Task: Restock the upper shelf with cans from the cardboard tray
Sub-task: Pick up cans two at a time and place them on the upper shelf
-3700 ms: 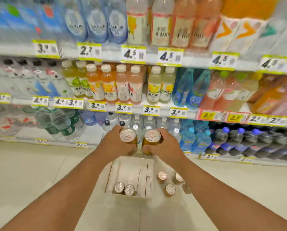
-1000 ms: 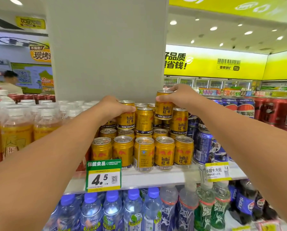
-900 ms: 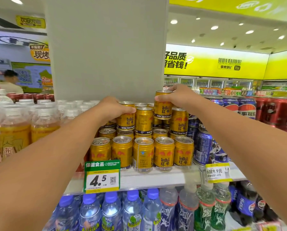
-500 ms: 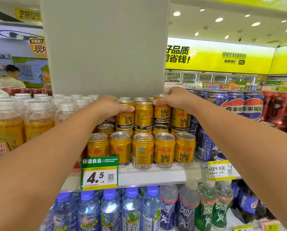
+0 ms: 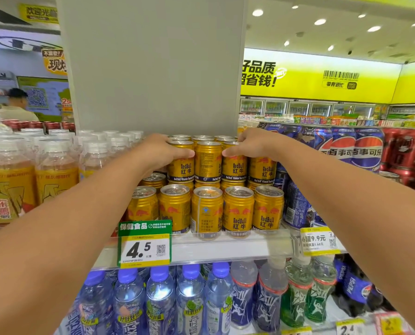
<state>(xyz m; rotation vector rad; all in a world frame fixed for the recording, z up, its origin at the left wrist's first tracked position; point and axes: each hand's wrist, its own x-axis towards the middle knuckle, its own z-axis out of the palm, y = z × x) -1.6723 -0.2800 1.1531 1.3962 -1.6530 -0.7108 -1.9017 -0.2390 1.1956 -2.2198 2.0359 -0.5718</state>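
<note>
Risk first. The gold cans stand two tiers high on the upper shelf (image 5: 225, 247), and the top tier rests only on the lids of the tier below. A sideways nudge while letting go could tip a top can forward over the front row (image 5: 206, 210) and off the shelf lip. If a base is not seated square on the lid beneath, it may wobble.

Left to right:
- Left hand (image 5: 158, 153): fingers curled round the left can (image 5: 180, 163) of the top tier, thumb across its face. The can lies at about 4 o'clock from the hand, upright.
- Middle can (image 5: 207, 160) between the two hands: untouched, just beside both held cans.
- Right hand (image 5: 252, 143): gripping the right can (image 5: 234, 165) from above and the side. The can sits at about 7 o'clock from the hand, upright.

Cardboard tray: not in view.
</note>
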